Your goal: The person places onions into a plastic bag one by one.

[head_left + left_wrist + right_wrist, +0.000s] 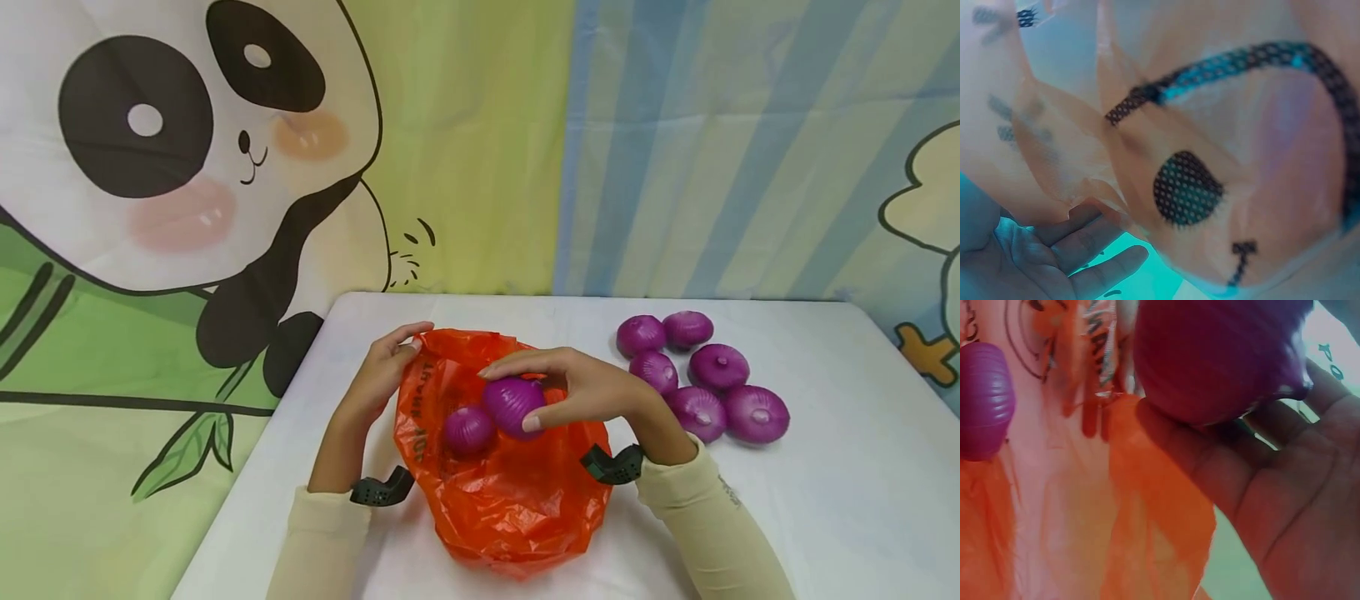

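Note:
A red onion (513,407) is gripped in my right hand (592,387), thumb on the near side and fingers over the top. It hangs above an open red plastic bag (517,517) with printed lettering. Another red onion (469,430) lies inside the bag, just left of the held one. At the bag's upper left rim, my left hand (382,371) holds the plastic. The left wrist view shows the thin printed plastic (1210,125) with some fingers (1110,269) stretched out beside it. Close up in the right wrist view, the held onion (1216,356) sits against my fingers.
Several more red onions (718,367) lie grouped on the white table (840,500), to the right of the bag. A cloth backdrop with a panda (300,233) hangs behind the table. Each wrist carries a small black device (611,465).

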{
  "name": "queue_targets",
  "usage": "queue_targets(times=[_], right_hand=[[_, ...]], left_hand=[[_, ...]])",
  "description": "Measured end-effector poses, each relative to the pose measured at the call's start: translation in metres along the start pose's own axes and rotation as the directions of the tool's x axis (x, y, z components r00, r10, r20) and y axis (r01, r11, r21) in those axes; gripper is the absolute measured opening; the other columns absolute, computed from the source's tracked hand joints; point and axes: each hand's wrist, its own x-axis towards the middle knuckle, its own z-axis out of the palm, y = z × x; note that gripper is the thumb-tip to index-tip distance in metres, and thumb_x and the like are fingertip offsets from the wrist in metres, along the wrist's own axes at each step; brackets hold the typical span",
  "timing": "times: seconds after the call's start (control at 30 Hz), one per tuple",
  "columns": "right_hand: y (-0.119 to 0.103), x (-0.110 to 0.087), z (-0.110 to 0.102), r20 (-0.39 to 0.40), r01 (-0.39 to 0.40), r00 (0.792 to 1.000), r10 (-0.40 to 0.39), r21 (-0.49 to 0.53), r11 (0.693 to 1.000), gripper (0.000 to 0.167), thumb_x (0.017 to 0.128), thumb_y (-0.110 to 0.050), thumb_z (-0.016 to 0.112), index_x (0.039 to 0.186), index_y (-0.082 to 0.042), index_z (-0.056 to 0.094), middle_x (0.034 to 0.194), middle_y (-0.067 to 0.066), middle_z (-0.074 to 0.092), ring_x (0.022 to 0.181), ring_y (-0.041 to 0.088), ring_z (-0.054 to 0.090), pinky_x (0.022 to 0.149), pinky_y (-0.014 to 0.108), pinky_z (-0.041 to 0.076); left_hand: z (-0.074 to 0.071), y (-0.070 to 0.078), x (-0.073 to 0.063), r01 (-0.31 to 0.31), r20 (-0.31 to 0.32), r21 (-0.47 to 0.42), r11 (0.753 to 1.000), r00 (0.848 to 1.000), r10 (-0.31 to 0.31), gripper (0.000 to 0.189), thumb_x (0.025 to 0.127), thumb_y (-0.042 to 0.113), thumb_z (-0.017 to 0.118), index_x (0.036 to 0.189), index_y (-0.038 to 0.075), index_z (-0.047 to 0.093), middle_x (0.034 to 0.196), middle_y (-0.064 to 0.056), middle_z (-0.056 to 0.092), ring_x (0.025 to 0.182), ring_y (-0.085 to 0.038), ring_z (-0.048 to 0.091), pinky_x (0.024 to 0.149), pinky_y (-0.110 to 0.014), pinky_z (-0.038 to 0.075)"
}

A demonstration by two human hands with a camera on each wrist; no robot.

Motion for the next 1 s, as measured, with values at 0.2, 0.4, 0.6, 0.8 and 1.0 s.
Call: queue_targets(times=[0.2,0.4,0.6,0.8,1.0], right_hand=[[0.008,0.005,0.007,0.071,-0.073,0.994,0.081,-0.1,0.992,0.054,0.088,-0.019,0.072,0.139,-0.011,0.053,0.138,0.004,0.051,0.122,0.022,0.05,0.086,0.037,0.054],[0.014,0.007,0.011,0.113,-0.094,0.986,0.122,-0.221,0.971,0.056,0.088,-0.026,0.073,0.139,-0.009,0.054,0.139,0.0,0.052,0.124,0.017,0.049,0.089,0.032,0.052],[0.018,0.008,0.015,0.124,-0.137,0.975,0.184,-0.315,0.939,0.056,0.088,-0.031,0.072,0.139,-0.013,0.055,0.14,-0.005,0.051,0.126,0.014,0.047,0.096,0.031,0.047],[0.019,0.009,0.015,0.11,-0.196,0.959,0.259,-0.402,0.894,0.054,0.088,-0.029,0.073,0.137,-0.014,0.057,0.137,-0.004,0.054,0.125,0.014,0.048,0.1,0.033,0.044],[0.026,0.011,0.018,0.12,-0.217,0.944,0.306,-0.471,0.855,0.052,0.087,-0.028,0.074,0.134,-0.013,0.058,0.133,-0.004,0.056,0.122,0.012,0.05,0.1,0.032,0.043]], left_hand=[[0.0,0.001,0.001,0.006,0.007,0.013,1.0,1.0,-0.006,0.036,0.103,0.013,0.042,0.138,0.01,0.053,0.11,-0.019,0.065,0.092,-0.029,0.066,0.08,-0.035,0.056],[0.0,0.004,0.001,0.005,0.002,0.016,1.0,1.0,-0.005,0.036,0.104,0.014,0.042,0.138,0.01,0.052,0.11,-0.019,0.065,0.091,-0.027,0.066,0.08,-0.035,0.056],[0.0,0.005,0.002,0.001,0.006,0.016,1.0,1.0,-0.002,0.036,0.104,0.014,0.042,0.139,0.008,0.052,0.107,-0.019,0.066,0.089,-0.027,0.067,0.08,-0.035,0.056],[0.0,0.005,0.003,0.011,0.003,0.007,1.0,1.0,-0.011,0.036,0.104,0.014,0.042,0.138,0.01,0.053,0.107,-0.019,0.066,0.089,-0.03,0.067,0.079,-0.035,0.057],[-0.001,0.005,0.003,0.019,0.006,0.01,1.0,1.0,-0.019,0.036,0.104,0.014,0.042,0.138,0.01,0.053,0.107,-0.02,0.066,0.088,-0.03,0.067,0.078,-0.035,0.057]])
